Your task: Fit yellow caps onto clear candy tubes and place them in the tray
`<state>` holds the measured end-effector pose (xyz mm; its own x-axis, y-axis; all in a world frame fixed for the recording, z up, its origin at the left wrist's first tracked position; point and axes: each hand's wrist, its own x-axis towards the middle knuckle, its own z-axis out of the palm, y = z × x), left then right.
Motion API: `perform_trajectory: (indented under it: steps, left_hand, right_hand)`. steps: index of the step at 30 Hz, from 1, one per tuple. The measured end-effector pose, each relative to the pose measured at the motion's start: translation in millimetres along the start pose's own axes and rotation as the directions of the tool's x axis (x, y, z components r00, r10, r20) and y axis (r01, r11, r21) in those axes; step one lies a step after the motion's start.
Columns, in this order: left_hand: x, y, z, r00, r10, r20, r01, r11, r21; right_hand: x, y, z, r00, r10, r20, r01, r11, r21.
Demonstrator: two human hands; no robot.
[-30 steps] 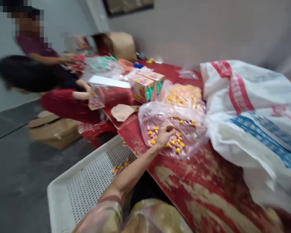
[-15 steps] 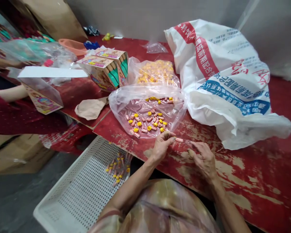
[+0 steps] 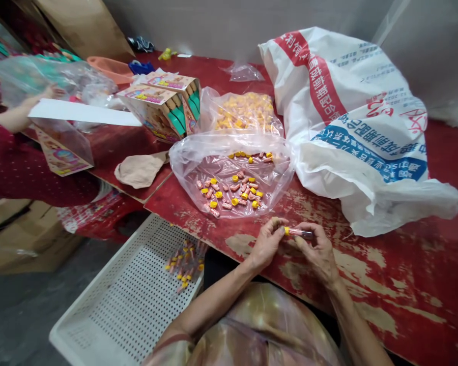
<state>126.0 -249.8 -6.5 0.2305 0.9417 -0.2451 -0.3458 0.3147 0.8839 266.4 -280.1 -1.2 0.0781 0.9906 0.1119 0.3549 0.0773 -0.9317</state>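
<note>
Between my two hands lies a small clear tube [image 3: 298, 232] with pink-patterned contents and a yellow cap [image 3: 286, 231] at its left end. My left hand [image 3: 267, 245] pinches the cap end between thumb and fingers. The tube's other end is gripped by my right hand [image 3: 319, 254], its fingertips around the clear part. Just beyond my hands, an open clear plastic bag [image 3: 187, 168] lies on the red table [image 3: 370, 254], with loose pink pieces and yellow caps on it. Several yellow-capped tubes [image 3: 185, 267] rest in a white perforated crate [image 3: 118, 290] below left.
A second clear bag [image 3: 246, 112] full of yellow caps sits behind. To the right slumps a large white woven sack [image 3: 359, 117]. Printed boxes [image 3: 156, 109], a beige cloth [image 3: 139, 170] and a co-worker's arm [image 3: 19, 114] are on the left.
My hands have come together, and the pink piece with its yellow cap now sits in the clear tube. The co-worker's hand at left has moved up and right.
</note>
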Motion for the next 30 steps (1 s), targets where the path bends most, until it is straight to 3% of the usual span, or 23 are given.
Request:
perform_trajectory:
  steps: [2,4,7,10,14,20,23,26,28,30]
  left_hand:
    - [-1,-4,2.8,0.998,0.029,0.061,-0.039,0.984,0.172]
    - [-2,-7,4.9,0.988,0.069,0.141,-0.123,0.898,0.421]
    - [-5,-6,4.7,0.966,0.149,0.213,-0.259,0.645,0.719]
    - [-5,-1,-3.0,0.963,0.213,0.166,-0.251,0.481,0.840]
    - [-1,6,-18.9,0.962,0.224,0.154,-0.254,0.534,0.806]
    - [5,-2,-17.9,0.950,0.281,0.137,-0.293,0.645,0.705]
    - [6,-7,-14.9,0.923,0.297,0.245,-0.382,0.624,0.682]
    - [2,-6,-20.6,0.886,0.275,0.372,-0.460,0.609,0.646]
    - [-3,-1,-26.8,0.896,0.254,0.364,-0.440,0.621,0.649]
    - [-8,5,-32.6,0.914,0.234,0.331,-0.402,0.631,0.664]
  right_hand:
    - [3,5,-3,0.987,-0.127,0.102,0.143,0.976,-0.165]
    - [6,10,-6,0.948,-0.220,0.230,0.287,0.903,-0.320]
    - [13,18,-10,0.916,-0.200,0.348,0.358,0.798,-0.484]
    - [20,30,-12,0.913,-0.158,0.377,0.362,0.740,-0.567]
    - [22,41,-9,0.914,-0.153,0.376,0.365,0.715,-0.597]
    - [22,25,-3,0.950,-0.121,0.289,0.245,0.862,-0.445]
    - [26,17,1,0.963,-0.141,0.228,0.227,0.881,-0.414]
    - [18,9,10,0.993,-0.045,0.108,0.068,0.974,-0.216]
    - [6,3,20,0.995,0.085,0.054,-0.086,0.996,0.004]
    - [-7,-4,27,0.988,0.145,0.059,-0.152,0.979,0.138]
